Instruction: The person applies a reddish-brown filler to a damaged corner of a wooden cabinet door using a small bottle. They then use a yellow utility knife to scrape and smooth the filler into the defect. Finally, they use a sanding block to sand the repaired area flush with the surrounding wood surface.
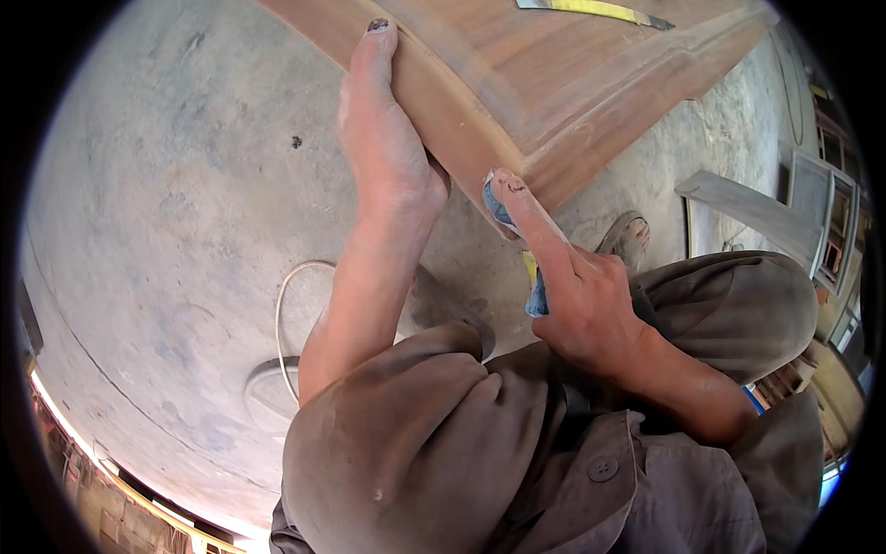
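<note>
A brown wooden panel (448, 106) with a raised, moulded frame slants across the upper part of the head view. My left hand (378, 134) holds its near left edge; the thumb lies along the top face and the other fingers are hidden beneath. At the panel's near corner, my right hand (581, 300) presses a strip of blue and yellow sandpaper (496, 200) against the edge with its outstretched index finger. The strip's lower end sticks out by the curled fingers of that hand. A yellow strip with a dark tip (600, 10) lies on top of the panel.
Grey concrete floor (185, 185) surrounds the panel. A pale cable (280, 319) loops on it beside my left forearm. My bent knees rise close below the work, with a sandalled foot (632, 235) nearby. Grey boards (752, 212) and a frame (838, 231) stand at the right.
</note>
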Demonstrator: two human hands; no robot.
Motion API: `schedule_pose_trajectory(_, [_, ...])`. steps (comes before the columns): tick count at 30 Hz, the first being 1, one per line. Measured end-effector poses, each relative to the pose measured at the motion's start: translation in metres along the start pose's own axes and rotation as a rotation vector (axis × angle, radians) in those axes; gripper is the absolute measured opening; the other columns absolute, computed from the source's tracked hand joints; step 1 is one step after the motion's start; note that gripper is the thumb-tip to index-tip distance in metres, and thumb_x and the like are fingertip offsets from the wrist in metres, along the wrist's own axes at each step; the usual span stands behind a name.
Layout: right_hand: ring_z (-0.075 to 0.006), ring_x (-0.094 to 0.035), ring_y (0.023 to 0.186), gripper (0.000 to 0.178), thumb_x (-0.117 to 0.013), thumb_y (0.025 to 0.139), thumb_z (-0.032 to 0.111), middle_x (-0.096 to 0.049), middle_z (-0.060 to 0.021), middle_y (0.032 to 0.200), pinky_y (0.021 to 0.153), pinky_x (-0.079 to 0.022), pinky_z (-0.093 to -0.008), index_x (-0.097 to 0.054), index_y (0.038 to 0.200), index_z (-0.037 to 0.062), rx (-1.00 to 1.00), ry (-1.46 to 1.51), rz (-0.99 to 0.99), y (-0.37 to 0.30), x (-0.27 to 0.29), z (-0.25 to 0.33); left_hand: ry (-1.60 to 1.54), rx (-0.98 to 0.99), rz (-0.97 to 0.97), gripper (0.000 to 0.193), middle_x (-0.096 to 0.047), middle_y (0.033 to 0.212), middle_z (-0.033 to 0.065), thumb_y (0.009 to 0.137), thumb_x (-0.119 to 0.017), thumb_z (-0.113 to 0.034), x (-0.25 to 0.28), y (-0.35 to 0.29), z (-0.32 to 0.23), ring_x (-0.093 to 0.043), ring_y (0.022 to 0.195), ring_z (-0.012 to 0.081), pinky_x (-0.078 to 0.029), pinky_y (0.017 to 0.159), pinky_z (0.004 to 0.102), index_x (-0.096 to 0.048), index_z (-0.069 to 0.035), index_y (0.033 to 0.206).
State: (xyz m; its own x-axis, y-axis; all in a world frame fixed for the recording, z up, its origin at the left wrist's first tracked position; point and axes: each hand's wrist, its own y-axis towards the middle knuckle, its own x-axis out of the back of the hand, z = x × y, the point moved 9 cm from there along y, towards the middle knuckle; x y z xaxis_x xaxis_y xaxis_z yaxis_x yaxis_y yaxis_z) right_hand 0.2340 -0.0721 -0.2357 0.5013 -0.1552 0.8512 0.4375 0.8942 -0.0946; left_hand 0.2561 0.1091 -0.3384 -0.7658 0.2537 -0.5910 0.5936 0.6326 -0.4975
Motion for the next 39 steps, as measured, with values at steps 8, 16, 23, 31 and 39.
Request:
schedule_pose_trajectory(8, [-0.0240, -0.064, 0.062, 0.092, -0.065, 0.071, -0.003, -0.071, -0.0190, 0.135, 0.055, -0.054, -0.0363, -0.039, 0.160, -0.0065, 0.006, 0.005, -0.024, -0.003, 0.001, -0.002, 0.002, 0.017, 0.013, 0.057, -0.062, 0.127, 0.0124, 0.099, -0.068, -0.040, -0.002, -0.002, 0.000, -0.062, 0.116, 0.0224, -0.052, 0.100, 0.0416, -0.052, 0.000, 0.136])
schedule_pose_trajectory(16, [-0.0235, -0.066, 0.063, 0.091, -0.064, 0.073, -0.002, -0.072, -0.0153, 0.132, 0.057, -0.055, -0.0357, -0.039, 0.161, -0.0049, 0.019, -0.006, 0.017, 0.001, -0.002, -0.006, 0.046, 0.016, -0.007, 0.060, -0.064, 0.130, 0.0109, 0.099, -0.066, -0.046, -0.003, -0.001, 0.001, -0.063, 0.119, 0.0246, -0.053, 0.102, 0.0425, -0.054, -0.004, 0.140])
schedule_pose_trajectory(23, [-0.0254, -0.068, 0.066, 0.094, -0.066, 0.071, -0.002, -0.073, -0.0197, 0.128, 0.058, -0.056, -0.0372, -0.039, 0.161, -0.0032, 0.029, 0.032, -0.045, -0.007, 0.004, -0.003, 0.010, 0.027, 0.001, 0.058, -0.062, 0.128, 0.0119, 0.100, -0.067, -0.040, 0.000, -0.001, 0.003, -0.062, 0.117, 0.0227, -0.052, 0.101, 0.0407, -0.051, -0.001, 0.140])
schedule_pose_trajectory(31, [-0.0297, -0.069, 0.070, 0.094, -0.065, 0.073, -0.005, -0.075, -0.0185, 0.120, 0.061, -0.056, -0.0402, -0.036, 0.162, -0.0036, 0.000, 0.030, -0.071, 0.006, 0.009, -0.007, -0.015, 0.043, 0.017, 0.057, -0.062, 0.128, 0.0119, 0.100, -0.067, -0.039, -0.004, -0.001, 0.003, -0.061, 0.118, 0.0230, -0.051, 0.102, 0.0413, -0.051, -0.001, 0.140])
schedule_pose_trajectory(39, [-0.0246, -0.070, 0.069, 0.093, -0.065, 0.072, -0.005, -0.075, -0.0150, 0.121, 0.059, -0.057, -0.0360, -0.039, 0.161, -0.0038, -0.015, -0.015, -0.013, 0.005, 0.007, -0.010, 0.020, 0.036, -0.004, 0.059, -0.063, 0.130, 0.0126, 0.100, -0.066, -0.043, -0.002, -0.001, 0.005, -0.062, 0.118, 0.0243, -0.052, 0.102, 0.0419, -0.052, -0.003, 0.139])
